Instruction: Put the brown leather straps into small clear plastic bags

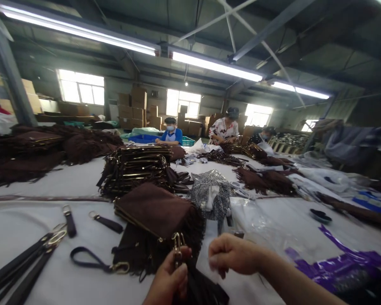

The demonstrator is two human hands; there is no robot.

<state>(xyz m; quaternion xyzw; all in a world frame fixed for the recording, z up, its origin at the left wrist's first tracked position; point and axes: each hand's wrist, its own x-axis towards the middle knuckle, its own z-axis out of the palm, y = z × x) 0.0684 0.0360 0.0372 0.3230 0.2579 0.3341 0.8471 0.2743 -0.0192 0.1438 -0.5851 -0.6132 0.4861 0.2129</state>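
My left hand (173,277), low in the middle, pinches gold snap hooks (178,241) between thumb and fingers. Dark material, perhaps straps (206,288), hangs below them. Just to the right is my right hand (230,254), its fingers curled downward; what they hold, if anything, is hidden. A brown fringed pouch (155,207) with a gold zip lies ahead of my left hand, on top of other dark pouches. To its left are a looped wrist strap (89,258) with a gold clasp, two short dark tabs with rings (70,222), and several long straps (25,262).
A tall stack of dark zipped pouches (136,169) stands behind. Beside it sits a silvery speckled bag (211,188) with white paper. Purple plastic (343,271) lies at right, near a dark dish (320,216). Brown fringed pieces (47,148) pile up at left. Several people work across the table.
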